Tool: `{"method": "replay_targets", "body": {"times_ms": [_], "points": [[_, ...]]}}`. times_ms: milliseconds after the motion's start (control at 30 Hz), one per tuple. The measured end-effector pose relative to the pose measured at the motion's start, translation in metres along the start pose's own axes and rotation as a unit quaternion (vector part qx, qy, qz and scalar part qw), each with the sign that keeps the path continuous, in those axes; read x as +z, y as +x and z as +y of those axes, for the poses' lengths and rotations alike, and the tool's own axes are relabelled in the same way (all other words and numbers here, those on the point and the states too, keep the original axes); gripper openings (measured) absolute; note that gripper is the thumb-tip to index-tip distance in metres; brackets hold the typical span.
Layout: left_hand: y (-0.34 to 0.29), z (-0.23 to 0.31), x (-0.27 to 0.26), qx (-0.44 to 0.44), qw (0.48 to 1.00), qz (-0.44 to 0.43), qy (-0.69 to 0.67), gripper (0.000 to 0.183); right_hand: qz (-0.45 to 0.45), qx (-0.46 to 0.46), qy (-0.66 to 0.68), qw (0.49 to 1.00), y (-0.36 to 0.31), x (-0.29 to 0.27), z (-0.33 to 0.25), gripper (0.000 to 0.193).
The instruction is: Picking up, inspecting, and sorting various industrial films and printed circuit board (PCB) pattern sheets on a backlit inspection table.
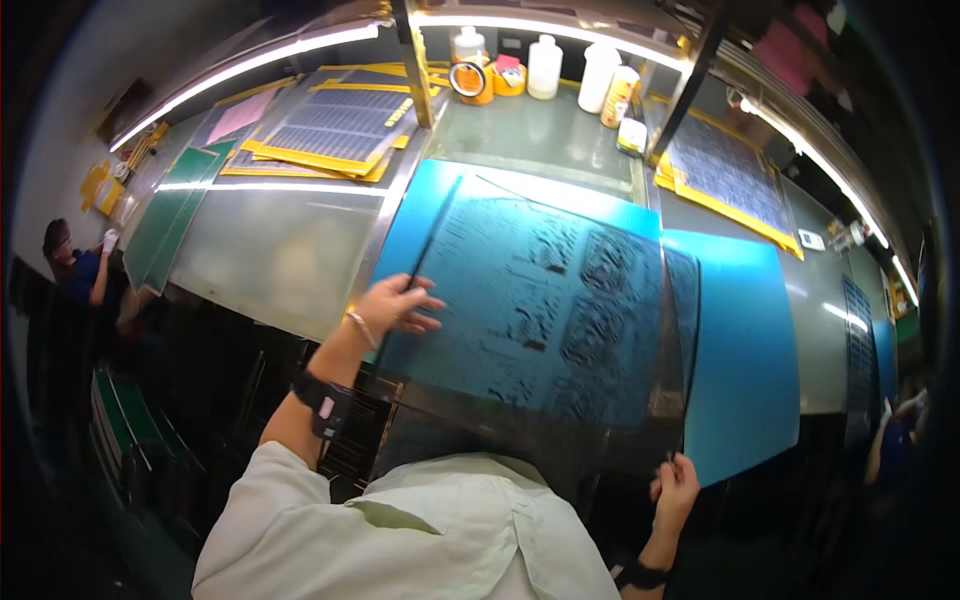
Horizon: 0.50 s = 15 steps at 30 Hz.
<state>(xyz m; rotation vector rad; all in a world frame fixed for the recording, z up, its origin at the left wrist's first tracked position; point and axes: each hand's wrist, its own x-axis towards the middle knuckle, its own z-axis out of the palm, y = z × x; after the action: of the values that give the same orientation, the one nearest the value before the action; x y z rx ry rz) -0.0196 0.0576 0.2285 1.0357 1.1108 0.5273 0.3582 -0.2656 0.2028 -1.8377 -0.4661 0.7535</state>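
A large see-through film point(480, 290) with dark printed patterns lies over a bright blue panel point(420, 195) on the bench in front of me. My left hand point(400, 305) is at the film's dark left edge, its fingers spread over the surface. Down at the film's near right corner, my right hand point(675, 482) is closed in a pinch on the edge. The film's near part reaches past the bench edge towards my body. Beside it on the right lies a second blue panel point(745, 350), partly under the film's right margin.
Yellow-edged printed sheets point(330, 125) are stacked at the far left, near green panels point(175, 215). White bottles point(543, 68) and tape rolls point(468, 78) stand at the back. More yellow-edged sheets point(725, 165) lie right. Another person point(80, 265) works at the left; part of another shows far right.
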Motion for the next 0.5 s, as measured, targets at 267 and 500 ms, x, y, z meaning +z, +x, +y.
{"method": "replay_targets", "body": {"times_ms": [267, 500], "points": [[-0.091, -0.019, -0.057, -0.140, 0.974, 0.023, 0.179, 0.019, -0.066, -0.020, 0.066, 0.995, 0.033, 0.069, -0.023, 0.007], [-0.068, -0.058, -0.041, 0.067, 0.974, 0.196, 0.090, 0.015, 0.005, -0.155, -0.144, 0.977, 0.056, 0.075, -0.022, 0.009]]}}
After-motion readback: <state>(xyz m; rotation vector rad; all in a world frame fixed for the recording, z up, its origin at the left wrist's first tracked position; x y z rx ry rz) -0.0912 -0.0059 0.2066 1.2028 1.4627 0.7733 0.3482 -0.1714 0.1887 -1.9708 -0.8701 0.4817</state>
